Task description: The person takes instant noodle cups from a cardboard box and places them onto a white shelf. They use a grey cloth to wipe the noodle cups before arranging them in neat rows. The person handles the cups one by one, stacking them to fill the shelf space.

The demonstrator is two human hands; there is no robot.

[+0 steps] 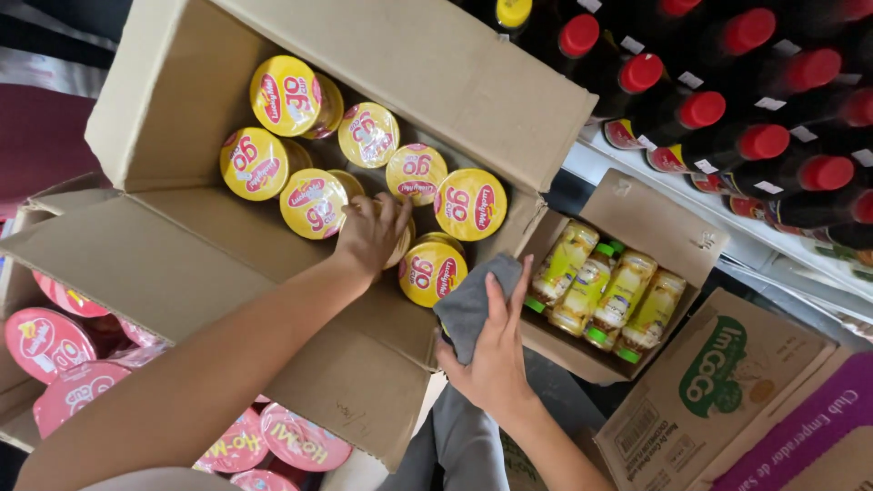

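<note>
careful: your left hand (371, 232) grips a yellow-lidded cup (400, 244) in the box (182, 245), your right hand (496, 350) clutches the grey cloth (473, 305); neighbouring cups could topple.

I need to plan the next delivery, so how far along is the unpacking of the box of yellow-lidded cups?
Done: the box is open, flaps folded out. In hand: the left hand is inside on a cup, while the right hand holds a grey cloth at the box edge. Left: about eight yellow-lidded cups remain inside, so it looks barely started, though I can't tell how many it held.
</note>
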